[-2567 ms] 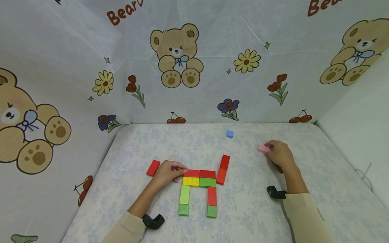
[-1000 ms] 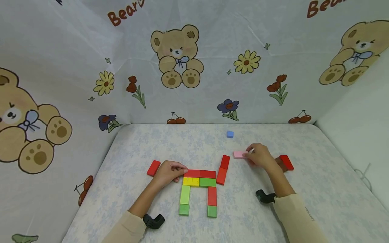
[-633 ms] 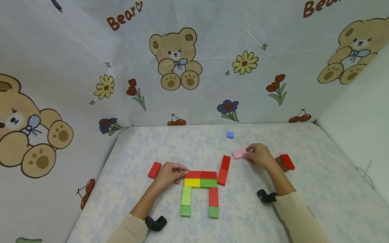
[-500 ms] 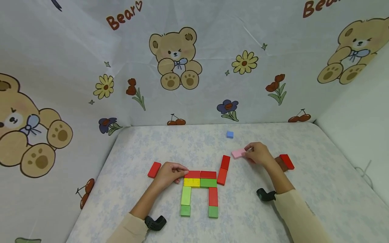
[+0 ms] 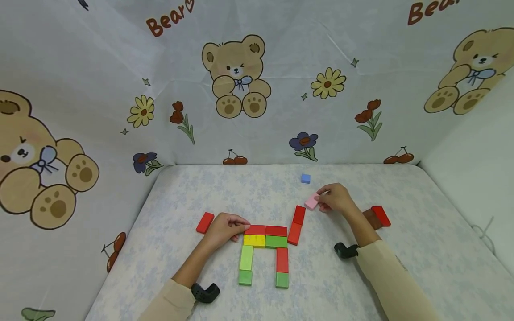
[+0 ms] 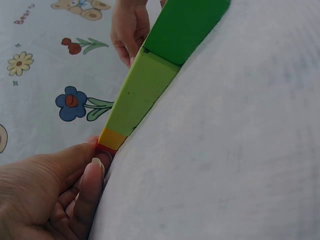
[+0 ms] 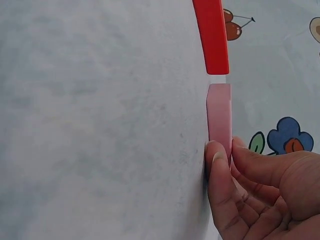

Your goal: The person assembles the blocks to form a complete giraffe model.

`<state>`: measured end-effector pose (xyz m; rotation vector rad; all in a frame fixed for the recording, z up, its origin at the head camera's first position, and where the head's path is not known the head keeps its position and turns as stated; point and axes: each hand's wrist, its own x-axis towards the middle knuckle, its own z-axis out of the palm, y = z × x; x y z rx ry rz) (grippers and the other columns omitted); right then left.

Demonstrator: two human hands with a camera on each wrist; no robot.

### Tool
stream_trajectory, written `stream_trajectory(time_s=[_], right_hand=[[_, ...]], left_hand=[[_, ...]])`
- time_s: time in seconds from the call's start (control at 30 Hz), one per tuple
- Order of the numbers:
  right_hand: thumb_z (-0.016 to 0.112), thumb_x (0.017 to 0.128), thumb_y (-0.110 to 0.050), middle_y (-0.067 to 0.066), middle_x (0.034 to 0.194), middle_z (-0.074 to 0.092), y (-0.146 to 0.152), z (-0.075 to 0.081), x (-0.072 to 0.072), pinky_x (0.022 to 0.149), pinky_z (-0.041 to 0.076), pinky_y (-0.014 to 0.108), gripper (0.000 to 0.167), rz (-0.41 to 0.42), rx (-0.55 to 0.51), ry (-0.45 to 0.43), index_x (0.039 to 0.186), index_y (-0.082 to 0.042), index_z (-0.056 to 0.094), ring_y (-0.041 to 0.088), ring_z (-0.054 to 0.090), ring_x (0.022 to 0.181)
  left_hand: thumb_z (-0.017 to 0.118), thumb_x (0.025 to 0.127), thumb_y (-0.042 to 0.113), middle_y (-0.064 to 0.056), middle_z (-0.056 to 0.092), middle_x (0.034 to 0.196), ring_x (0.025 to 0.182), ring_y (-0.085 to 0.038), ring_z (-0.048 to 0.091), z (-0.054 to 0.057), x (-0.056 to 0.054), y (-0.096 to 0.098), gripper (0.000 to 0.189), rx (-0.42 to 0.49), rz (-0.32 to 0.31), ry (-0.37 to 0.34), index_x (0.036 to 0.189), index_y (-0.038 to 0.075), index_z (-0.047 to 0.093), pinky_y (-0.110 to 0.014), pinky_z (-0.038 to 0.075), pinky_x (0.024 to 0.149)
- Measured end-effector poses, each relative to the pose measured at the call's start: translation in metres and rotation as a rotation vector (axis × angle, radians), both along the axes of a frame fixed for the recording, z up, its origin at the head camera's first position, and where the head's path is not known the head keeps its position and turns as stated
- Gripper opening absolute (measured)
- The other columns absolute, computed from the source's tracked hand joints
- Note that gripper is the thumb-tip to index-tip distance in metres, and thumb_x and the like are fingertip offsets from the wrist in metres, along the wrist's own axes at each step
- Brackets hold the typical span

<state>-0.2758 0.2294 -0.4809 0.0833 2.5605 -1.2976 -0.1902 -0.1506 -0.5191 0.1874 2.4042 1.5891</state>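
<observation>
In the head view my right hand (image 5: 336, 198) pinches a pink block (image 5: 311, 201) by one end, just beyond two red blocks (image 5: 296, 225) laid end to end at a slant. The right wrist view shows thumb and finger on the pink block (image 7: 219, 112), a small gap from a red block (image 7: 212, 37). My left hand (image 5: 225, 229) holds the left end of the red top row (image 5: 255, 229) between thumb and finger. Below that row lie a yellow block (image 5: 254, 241) and a green block (image 5: 276, 241), with two legs of blocks running toward me.
A lone red block (image 5: 205, 222) lies left of my left hand. Farther back sits a small blue block (image 5: 305, 178). To the right, a brown block (image 5: 372, 219) touches another red block (image 5: 381, 216). A bear-printed cloth (image 5: 281, 111) rises behind the table.
My right hand has carried the pink block leftward from the right side toward the slanted red pair, then turned it to a steeper angle. My left hand has stayed at the red row.
</observation>
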Motion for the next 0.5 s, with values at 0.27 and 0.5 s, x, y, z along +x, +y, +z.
stream_trajectory(time_s=[0.27, 0.5], right_hand=[[0.071, 0.097, -0.013, 0.010, 0.073, 0.068, -0.011, -0.001, -0.009, 0.059, 0.058, 0.027, 0.027, 0.002, 0.020, 0.039, 0.116, 0.006, 0.068, 0.015, 0.066, 0.057], [0.070, 0.097, -0.010, 0.012, 0.075, 0.068, -0.022, -0.003, -0.013, 0.060, 0.059, 0.028, 0.025, 0.018, -0.007, 0.075, 0.116, 0.007, 0.068, 0.016, 0.066, 0.058]], left_hand=[[0.081, 0.088, 0.031, -0.002, 0.071, 0.076, 0.054, -0.015, 0.059, -0.001, 0.001, -0.001, 0.020, 0.013, -0.006, -0.003, 0.098, 0.014, 0.081, -0.031, 0.057, 0.057], [0.081, 0.088, 0.030, -0.002, 0.072, 0.078, 0.055, -0.016, 0.060, -0.002, -0.002, -0.002, 0.019, 0.017, -0.005, 0.005, 0.098, 0.014, 0.081, -0.032, 0.058, 0.057]])
